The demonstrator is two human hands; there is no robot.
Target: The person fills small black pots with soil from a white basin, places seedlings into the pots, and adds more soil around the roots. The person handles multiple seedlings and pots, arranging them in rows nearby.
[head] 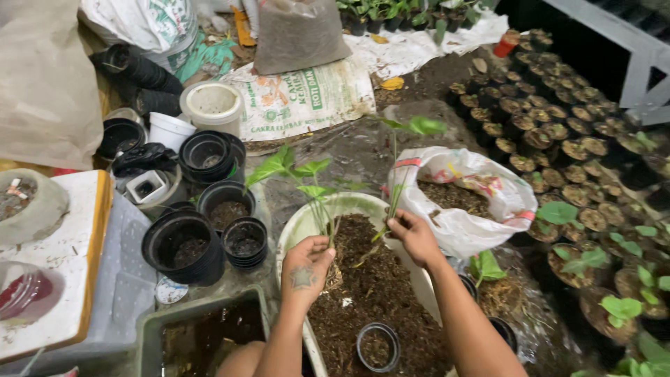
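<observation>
Seedlings split between hands: left hand (305, 264) pinches one seedling (307, 183) upright, right hand (412, 236) grips another stem (395, 183), over the soil basin (296, 225).

Both bare forearms reach forward; the left hand (305, 263) and right hand (413, 236) have fingers pinched closed, knuckles up.

White plastic sack (481, 202), red-and-yellow print, open, soil inside; just right of the basin. Flat white printed sack (300, 98), green and orange marks, lies top centre. Grey-brown filled bag (299, 33) stands on its far edge. White sack (150, 21) top left.
</observation>
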